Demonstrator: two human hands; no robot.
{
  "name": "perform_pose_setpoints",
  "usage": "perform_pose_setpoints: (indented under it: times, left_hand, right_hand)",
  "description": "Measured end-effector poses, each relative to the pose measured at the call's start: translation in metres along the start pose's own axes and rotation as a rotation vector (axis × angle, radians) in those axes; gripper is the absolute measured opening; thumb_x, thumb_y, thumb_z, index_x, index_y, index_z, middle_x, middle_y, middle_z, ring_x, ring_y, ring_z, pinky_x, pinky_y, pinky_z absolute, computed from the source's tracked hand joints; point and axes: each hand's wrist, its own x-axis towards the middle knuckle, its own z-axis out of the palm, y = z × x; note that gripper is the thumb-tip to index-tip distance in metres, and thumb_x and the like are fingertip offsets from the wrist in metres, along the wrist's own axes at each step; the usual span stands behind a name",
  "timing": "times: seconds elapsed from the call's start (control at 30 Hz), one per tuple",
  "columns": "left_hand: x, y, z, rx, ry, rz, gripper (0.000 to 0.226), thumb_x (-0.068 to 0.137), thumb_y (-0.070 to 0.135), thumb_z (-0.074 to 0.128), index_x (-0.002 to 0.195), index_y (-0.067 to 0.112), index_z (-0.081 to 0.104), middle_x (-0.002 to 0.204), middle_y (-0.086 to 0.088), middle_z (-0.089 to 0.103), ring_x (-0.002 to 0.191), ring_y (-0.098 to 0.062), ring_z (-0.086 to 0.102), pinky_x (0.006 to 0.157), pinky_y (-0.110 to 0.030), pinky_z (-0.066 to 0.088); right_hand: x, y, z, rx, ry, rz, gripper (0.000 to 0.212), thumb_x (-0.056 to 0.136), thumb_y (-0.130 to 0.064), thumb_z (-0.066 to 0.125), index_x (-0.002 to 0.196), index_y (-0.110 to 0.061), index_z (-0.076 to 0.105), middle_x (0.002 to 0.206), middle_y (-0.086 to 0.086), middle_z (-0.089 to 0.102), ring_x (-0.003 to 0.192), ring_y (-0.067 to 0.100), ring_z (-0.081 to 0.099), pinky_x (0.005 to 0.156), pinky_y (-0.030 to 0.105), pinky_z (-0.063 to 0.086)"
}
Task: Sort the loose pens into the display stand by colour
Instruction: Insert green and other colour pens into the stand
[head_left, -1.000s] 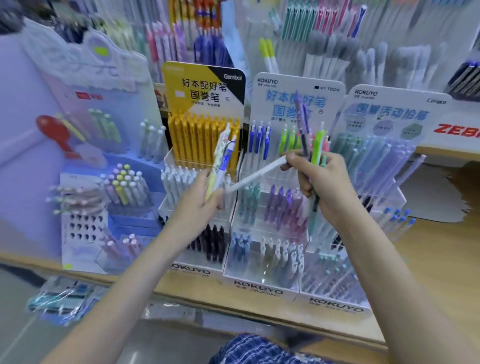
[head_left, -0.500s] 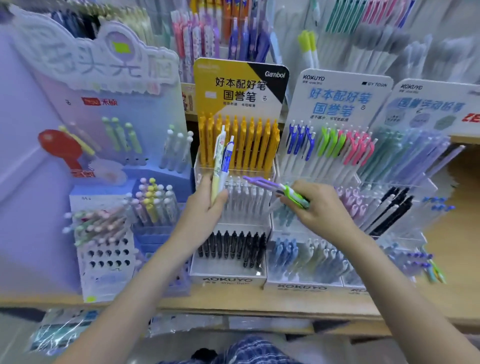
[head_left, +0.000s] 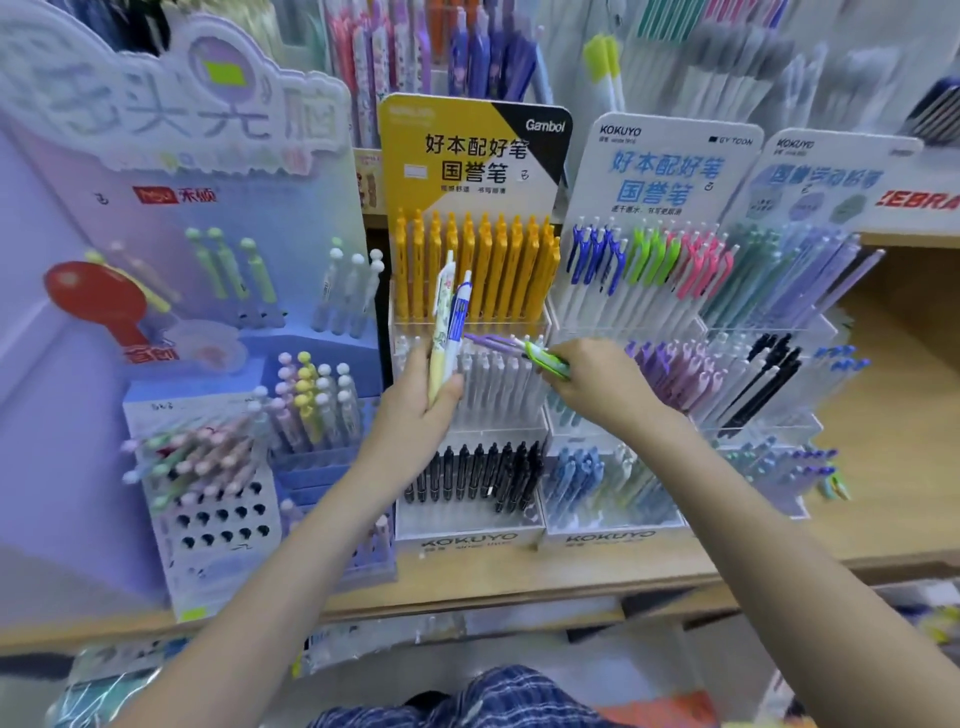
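My left hand (head_left: 415, 402) was raised in front of the yellow-headed display stand (head_left: 470, 332), fingers curled round two upright pens (head_left: 451, 322) whose tips reached the orange row. My right hand (head_left: 597, 382), just right of that stand's white row, had its fingers bent, pinching a bunch of purple and green pens (head_left: 524, 353) that pointed left toward my other hand.

Loose pens (head_left: 451, 332) in both hands — display stand (head_left: 470, 538) behind
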Motion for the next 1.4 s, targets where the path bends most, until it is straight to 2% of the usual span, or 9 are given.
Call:
perform_pose_setpoints:
  times: [0.17, 0.3, 0.37, 0.43, 0.73, 0.87, 1.07, 1.27, 1.4]
  left_hand:
    - [-0.002, 0.0, 0.001, -0.038, -0.009, -0.041, 0.025, 0.097, 0.023, 0.042, 0.118, 0.035, 0.033, 0.083, -0.003, 0.055, 0.061, -0.011, 0.047, 0.059, -0.034, 0.044]
    - [-0.006, 0.008, -0.006, -0.405, -0.101, -0.169, 0.012, 0.097, 0.025, 0.042, 0.107, 0.025, 0.047, 0.074, 0.002, 0.05, 0.048, -0.004, 0.039, 0.04, -0.017, 0.033]
    - [-0.009, 0.012, -0.006, -0.553, -0.198, -0.244, 0.018, 0.095, 0.029, 0.042, 0.11, 0.022, 0.049, 0.073, 0.002, 0.051, 0.046, -0.004, 0.037, 0.038, -0.015, 0.029]
    - [-0.012, 0.015, -0.004, -0.577, -0.271, -0.262, 0.024, 0.095, 0.028, 0.04, 0.114, 0.016, 0.048, 0.072, 0.001, 0.052, 0.046, -0.004, 0.036, 0.037, -0.014, 0.028]
    - [-0.015, 0.022, -0.006, -0.183, -0.37, -0.034, 0.005, 0.097, 0.023, 0.043, 0.1, 0.025, 0.047, 0.067, 0.011, 0.056, 0.049, -0.004, 0.043, 0.042, -0.019, 0.038]
    - [-0.014, 0.024, -0.004, -0.199, -0.364, -0.036, 0.008, 0.096, 0.024, 0.044, 0.104, 0.025, 0.047, 0.069, 0.01, 0.056, 0.051, -0.004, 0.044, 0.042, -0.02, 0.038]
    - [-0.001, 0.027, 0.006, -0.306, -0.182, -0.138, 0.012, 0.096, 0.021, 0.043, 0.101, 0.012, 0.051, 0.071, 0.002, 0.057, 0.044, -0.002, 0.04, 0.037, -0.014, 0.031]
    - [0.02, 0.046, 0.027, -0.261, -0.159, -0.035, 0.008, 0.093, 0.02, 0.051, 0.098, 0.026, 0.052, 0.06, 0.01, 0.049, 0.043, 0.001, 0.038, 0.039, -0.014, 0.031]
    - [0.037, 0.058, 0.041, -0.257, -0.109, -0.041, 0.023, 0.091, 0.019, 0.054, 0.114, 0.018, 0.05, 0.076, 0.007, 0.051, 0.045, 0.003, 0.043, 0.04, -0.013, 0.034]
  right_hand:
    - [-0.007, 0.002, -0.001, 0.029, 0.025, 0.04, 0.021, 0.094, -0.023, 0.054, 0.107, -0.011, 0.065, 0.076, 0.005, 0.058, 0.069, 0.022, 0.053, 0.058, 0.029, 0.038]
    - [-0.028, 0.002, -0.013, 0.841, 0.242, 0.235, 0.02, 0.092, -0.021, 0.058, 0.1, -0.005, 0.067, 0.064, 0.007, 0.062, 0.041, 0.009, 0.042, 0.04, 0.025, 0.038]
    - [-0.035, -0.005, -0.022, 1.228, 0.169, 0.242, 0.022, 0.093, -0.023, 0.056, 0.101, -0.005, 0.066, 0.055, 0.007, 0.056, 0.035, 0.009, 0.034, 0.035, 0.021, 0.03]
    - [-0.037, -0.015, -0.026, 1.373, 0.081, 0.184, 0.024, 0.094, -0.025, 0.053, 0.108, -0.008, 0.065, 0.053, 0.007, 0.053, 0.035, 0.01, 0.031, 0.035, 0.02, 0.028]
    - [-0.029, -0.03, -0.037, 1.226, 0.108, 0.124, 0.015, 0.093, -0.019, 0.056, 0.097, -0.006, 0.064, 0.065, 0.001, 0.06, 0.037, 0.009, 0.032, 0.034, 0.021, 0.029]
    - [-0.028, -0.028, -0.039, 1.329, 0.061, 0.167, 0.013, 0.091, -0.014, 0.059, 0.082, -0.006, 0.063, 0.061, -0.001, 0.062, 0.036, 0.007, 0.031, 0.034, 0.019, 0.028]
    - [-0.03, 0.01, -0.047, 1.426, 0.187, 0.317, 0.013, 0.092, -0.009, 0.056, 0.089, -0.004, 0.068, 0.073, 0.006, 0.062, 0.037, 0.006, 0.031, 0.035, 0.017, 0.026]
    - [-0.032, 0.047, -0.076, 1.108, 0.386, 0.349, 0.016, 0.09, -0.002, 0.058, 0.081, -0.011, 0.068, 0.036, -0.01, 0.04, 0.034, 0.008, 0.029, 0.037, 0.017, 0.027]
    - [-0.023, 0.057, -0.093, 1.381, 0.436, 0.317, 0.011, 0.087, -0.001, 0.06, 0.084, -0.009, 0.066, 0.041, -0.006, 0.035, 0.036, 0.008, 0.027, 0.038, 0.016, 0.022]
